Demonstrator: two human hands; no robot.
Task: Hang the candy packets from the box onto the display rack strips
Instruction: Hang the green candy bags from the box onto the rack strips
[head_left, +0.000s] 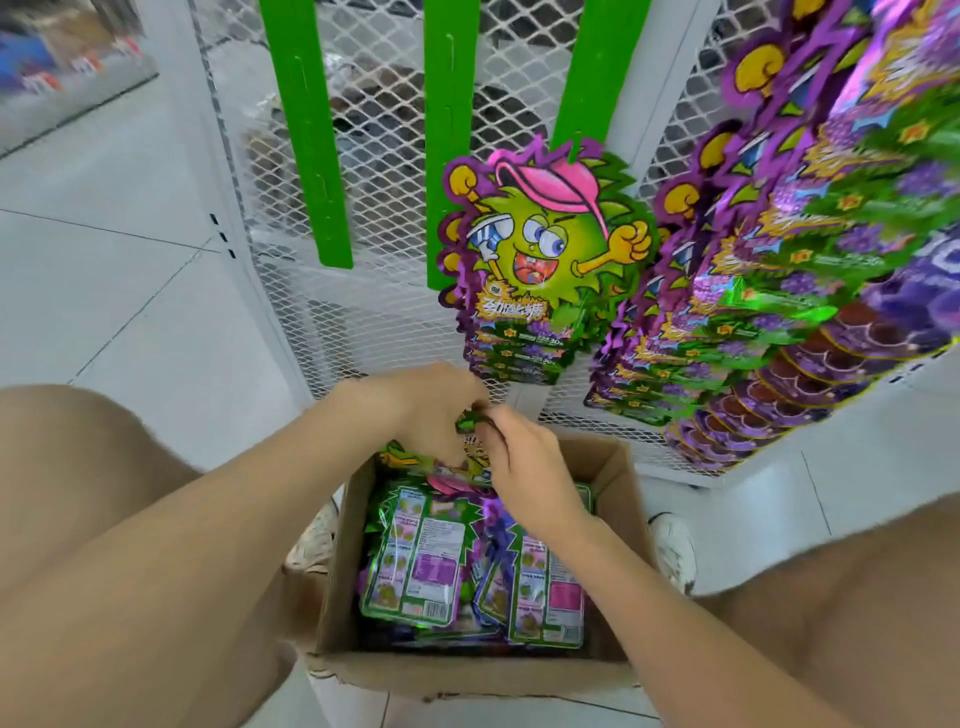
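An open cardboard box (613, 467) stands on the floor between my knees, filled with several green and purple candy packets (415, 561) lying label side up. My left hand (431, 410) and my right hand (524, 462) meet above the box's far edge, both gripping one candy packet (470, 422) whose green top corner shows between the fingers. Three green display strips hang on the white mesh rack: the left strip (306, 135) and the middle strip (447, 130) are bare, while the right strip (589, 67) carries stacked monster-shaped packets (545, 249).
Further strips at the right hold dense rows of the same packets (779, 291). The white mesh rack (384, 218) stands on a white tiled floor (130, 291). My knees (104, 519) flank the box, and a white shoe (675, 551) shows beside it.
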